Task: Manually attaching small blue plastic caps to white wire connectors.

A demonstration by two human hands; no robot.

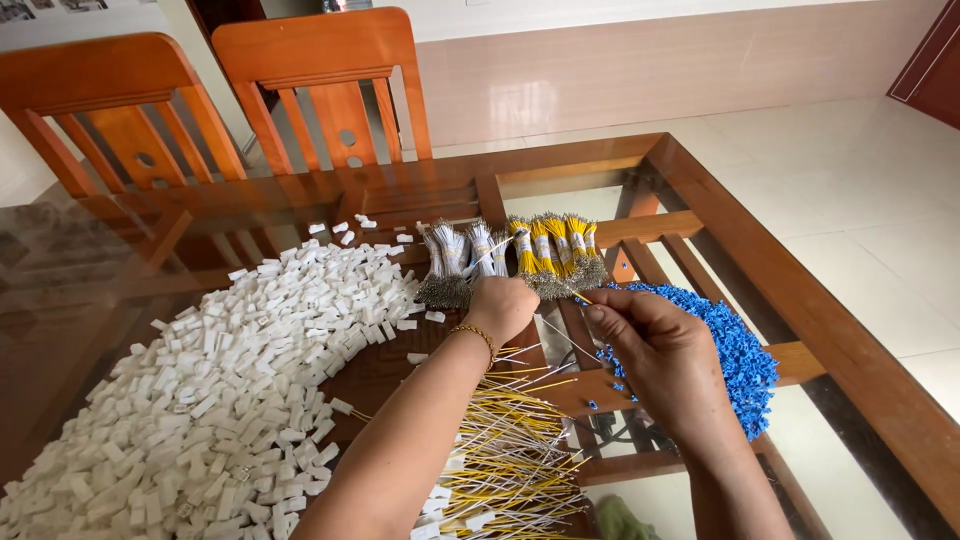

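Observation:
My left hand [500, 305] is curled into a fist over the glass table [600, 190], gripping a thin white wire [484, 258] that runs up over the bundles. My right hand [655, 350] pinches a small blue piece [582, 298] at its fingertips, close to the left hand. Behind the hands lie bundles of white wires [455, 262] and yellow wires [555, 255], tied with tape. To the right of my right hand spreads a heap of small blue plastic pieces [745, 360]. Loose yellow wires [510, 450] with white ends lie below my forearms.
A large heap of small white plastic connectors [230, 390] covers the table's left side. Two orange wooden chairs [320, 90] stand at the far edge. The table's wooden frame [800, 290] runs along the right, with pale floor tiles [860, 190] beyond.

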